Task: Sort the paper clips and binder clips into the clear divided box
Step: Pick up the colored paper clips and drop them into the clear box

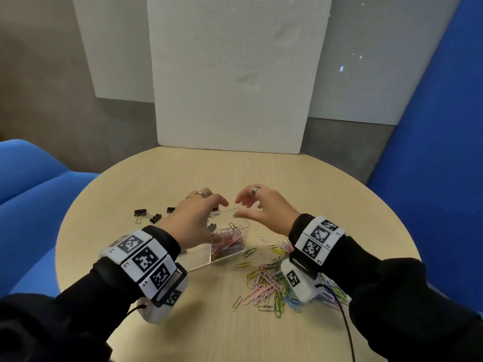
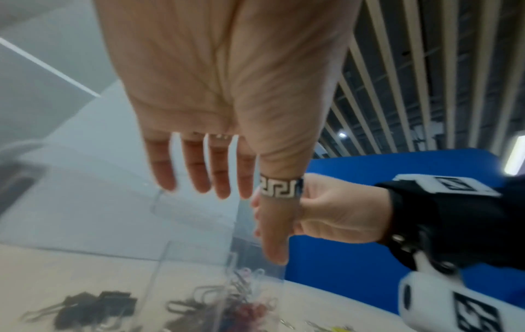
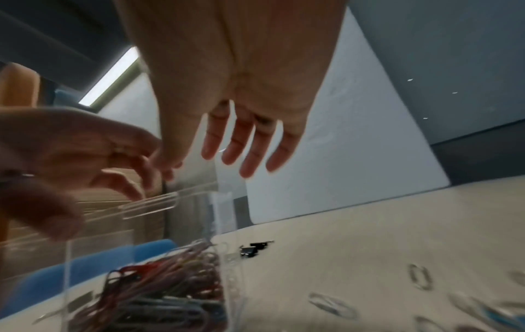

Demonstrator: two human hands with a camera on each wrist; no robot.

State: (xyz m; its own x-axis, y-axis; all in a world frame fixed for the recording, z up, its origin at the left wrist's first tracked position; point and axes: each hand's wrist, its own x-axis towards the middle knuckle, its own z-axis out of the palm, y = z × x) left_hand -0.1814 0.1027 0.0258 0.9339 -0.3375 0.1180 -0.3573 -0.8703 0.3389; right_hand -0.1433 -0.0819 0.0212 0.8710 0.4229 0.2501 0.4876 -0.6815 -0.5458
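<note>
1. left hand [image 1: 194, 218] hovers over the left part of the clear divided box [image 1: 230, 253], fingers spread and relaxed, holding nothing; thumb with a patterned ring [image 2: 281, 185] hangs down near the box's near wall.
2. right hand [image 1: 261, 209] hovers over the far right part of the box, fingers loosely bent and apart, nothing in them; ring on one finger.
3. the two hands are close together above the box, fingertips near each other; touching or not, can't tell.
4. box sits at the middle of the round wooden table [image 1: 183, 173]; its right compartment holds a heap of coloured paper clips [image 1: 230, 240], seen through the wall in the right wrist view [image 3: 170, 280].
5. loose paper clips [image 1: 269, 286] lie scattered on the table right of and in front of the box, under the right wrist.
6. black binder clips [image 1: 146, 215] lie on the table left of the box, well apart from the loose paper clips; left wrist view shows a few [image 2: 96, 307], blurred; inside the box or behind it, can't tell.
7. white board [image 1: 230, 74] stands upright at the far table edge; blue seating [image 1: 31, 194] on the left.
</note>
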